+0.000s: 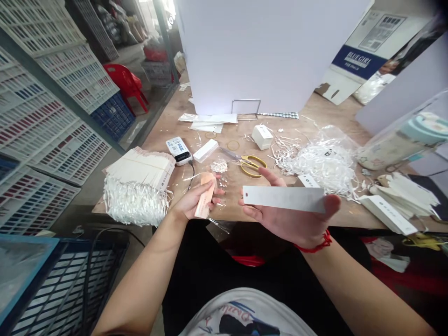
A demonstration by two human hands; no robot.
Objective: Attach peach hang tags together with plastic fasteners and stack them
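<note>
White tag (pixel 283 198) sits in right hand (pixel 292 224), scissors (pixel 242 161) and strings (pixel 317 165) beyond.

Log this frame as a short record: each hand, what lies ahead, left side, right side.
Left hand: holds a peach-coloured strip
Right hand: holds a white tag with a hole at one end, thumb at the other
Ahead: yellow-handled scissors, small white box
Left side: banded tag bundle
Right side: heap of white strings
</note>
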